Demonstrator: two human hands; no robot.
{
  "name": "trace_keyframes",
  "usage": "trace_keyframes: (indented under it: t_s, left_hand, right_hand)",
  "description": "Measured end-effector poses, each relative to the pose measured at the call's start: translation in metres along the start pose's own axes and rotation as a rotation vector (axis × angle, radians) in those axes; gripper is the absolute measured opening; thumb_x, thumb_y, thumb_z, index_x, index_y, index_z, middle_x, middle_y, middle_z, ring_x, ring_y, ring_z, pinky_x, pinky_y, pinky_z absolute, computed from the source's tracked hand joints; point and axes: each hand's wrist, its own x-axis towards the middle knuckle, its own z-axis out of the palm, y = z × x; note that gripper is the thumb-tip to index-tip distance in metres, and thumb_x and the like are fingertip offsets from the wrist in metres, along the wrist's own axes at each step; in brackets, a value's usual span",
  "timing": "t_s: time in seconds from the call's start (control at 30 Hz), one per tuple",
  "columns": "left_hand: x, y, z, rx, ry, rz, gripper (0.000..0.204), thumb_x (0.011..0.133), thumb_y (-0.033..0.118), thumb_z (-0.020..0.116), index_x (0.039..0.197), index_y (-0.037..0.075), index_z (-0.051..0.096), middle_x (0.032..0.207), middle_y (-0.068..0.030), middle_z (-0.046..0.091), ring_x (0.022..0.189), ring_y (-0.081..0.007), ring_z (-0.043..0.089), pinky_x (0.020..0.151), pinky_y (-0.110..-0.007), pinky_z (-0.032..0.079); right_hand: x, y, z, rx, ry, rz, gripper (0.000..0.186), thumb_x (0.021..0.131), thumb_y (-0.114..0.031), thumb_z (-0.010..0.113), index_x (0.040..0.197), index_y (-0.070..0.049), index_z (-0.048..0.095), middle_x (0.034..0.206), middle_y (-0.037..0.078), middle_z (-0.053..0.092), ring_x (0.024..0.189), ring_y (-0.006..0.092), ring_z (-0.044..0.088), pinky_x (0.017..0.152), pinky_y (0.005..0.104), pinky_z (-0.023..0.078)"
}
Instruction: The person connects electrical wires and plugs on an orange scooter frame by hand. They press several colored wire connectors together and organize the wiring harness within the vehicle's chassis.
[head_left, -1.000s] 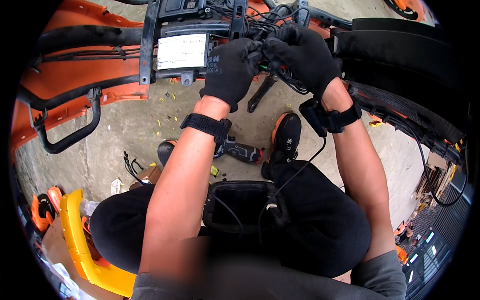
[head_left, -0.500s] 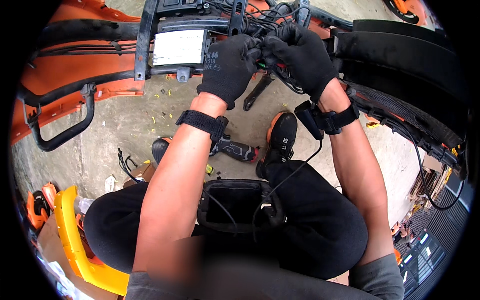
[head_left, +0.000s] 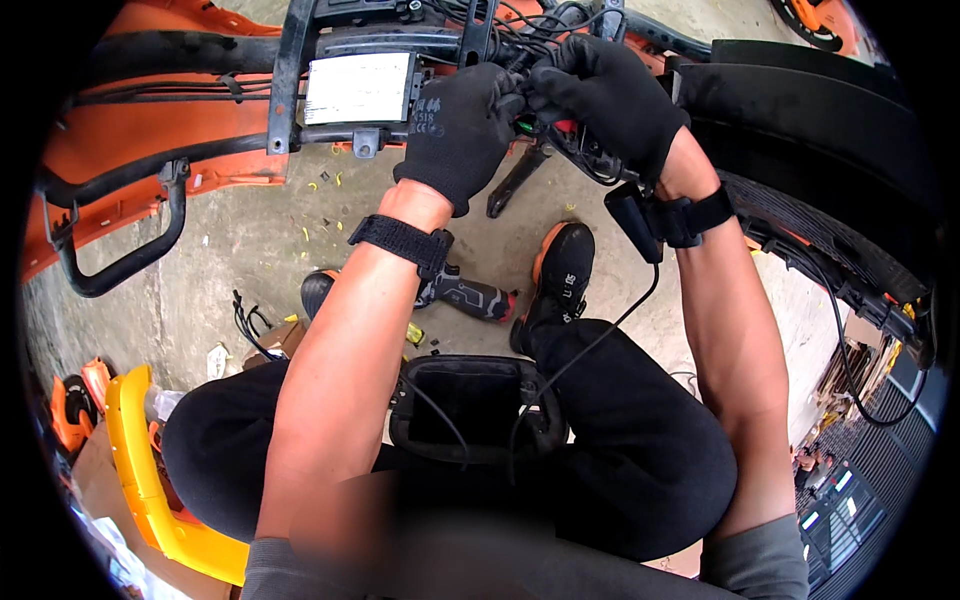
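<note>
So both hands were up at the top middle, in black gloves, right at a messy bunch of black cables (head_left: 535,42) draped over a dark metal frame (head_left: 281,85). The left hand (head_left: 508,98) had its fingers curled in with the knuckles up, and the right hand (head_left: 538,98) was bent in toward it, so the fingertips sat just beside each other. It was black glove on black wire in there, so I honestly couldn't tell whether either one was pinching a cable or just had its fingers pressed together. A little green bit (head_left: 525,127) and a red bit (head_left: 566,127) showed just under the fingertips. Left of the hands, a white label (head_left: 358,88) sat on the frame, with a big orange panel (head_left: 110,140) further out and a bulky black curved part (head_left: 800,130) over on the right. Both wrists wore a black strap. Down on the concrete floor (head_left: 240,285), a grey power tool (head_left: 470,297) with a red end lay near a black and orange shoe (head_left: 566,270), and there was a yellow plastic part (head_left: 135,480) at lower left.
</note>
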Motion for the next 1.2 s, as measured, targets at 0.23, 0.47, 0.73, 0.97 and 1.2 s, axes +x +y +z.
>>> trace_keyframes:
  t_s: [0.23, 0.47, 0.73, 0.97, 1.2]
  left_hand:
    - [-0.001, -0.005, 0.001, 0.019, -0.002, 0.061, 0.010, 0.088, 0.010, 0.067, 0.095, 0.003, 0.069, 0.086, -0.0172, 0.068, 0.078, -0.0359, 0.066, 0.070, -0.041, 0.052]
    - [-0.003, -0.002, -0.001, 0.051, 0.019, 0.098, 0.009, 0.088, 0.010, 0.066, 0.092, 0.002, 0.066, 0.085, -0.0190, 0.066, 0.080, -0.0387, 0.065, 0.070, -0.044, 0.051]
    - [-0.001, 0.009, -0.003, -0.022, 0.034, 0.094, 0.016, 0.088, 0.010, 0.068, 0.103, 0.003, 0.066, 0.099, -0.0179, 0.067, 0.086, -0.0375, 0.066, 0.073, -0.043, 0.053]
    - [-0.013, 0.028, -0.009, 0.324, 0.042, -0.088, 0.018, 0.085, 0.013, 0.071, 0.101, 0.007, 0.068, 0.100, -0.0139, 0.059, 0.088, -0.0368, 0.063, 0.072, -0.045, 0.052]
    - [-0.009, 0.013, -0.004, 0.279, 0.060, 0.010, 0.014, 0.084, 0.009, 0.066, 0.098, 0.007, 0.066, 0.095, -0.0157, 0.059, 0.088, -0.0386, 0.061, 0.072, -0.046, 0.050]
  right_hand:
    - [0.002, -0.019, -0.007, -0.056, -0.136, 0.084, 0.016, 0.097, -0.015, 0.066, 0.089, -0.001, 0.068, 0.077, 0.002, 0.068, 0.066, 0.0050, 0.060, 0.061, 0.0212, 0.049]
    - [0.012, -0.056, -0.014, -0.237, -0.334, 0.200, 0.015, 0.090, -0.008, 0.061, 0.078, 0.000, 0.065, 0.072, 0.008, 0.065, 0.060, 0.0080, 0.057, 0.053, 0.0284, 0.047]
    - [0.001, 0.001, 0.007, -0.025, -0.006, 0.097, 0.014, 0.097, -0.014, 0.065, 0.095, -0.001, 0.067, 0.084, 0.006, 0.071, 0.077, 0.0099, 0.067, 0.072, 0.0244, 0.055]
    - [-0.003, 0.005, 0.005, -0.022, 0.033, 0.030, 0.017, 0.094, -0.018, 0.068, 0.091, -0.001, 0.070, 0.079, 0.011, 0.071, 0.069, 0.0151, 0.066, 0.065, 0.0327, 0.053]
    - [-0.011, -0.014, 0.007, 0.081, 0.047, 0.150, 0.017, 0.097, -0.018, 0.067, 0.099, -0.001, 0.070, 0.085, 0.002, 0.071, 0.073, 0.0074, 0.066, 0.070, 0.0231, 0.055]
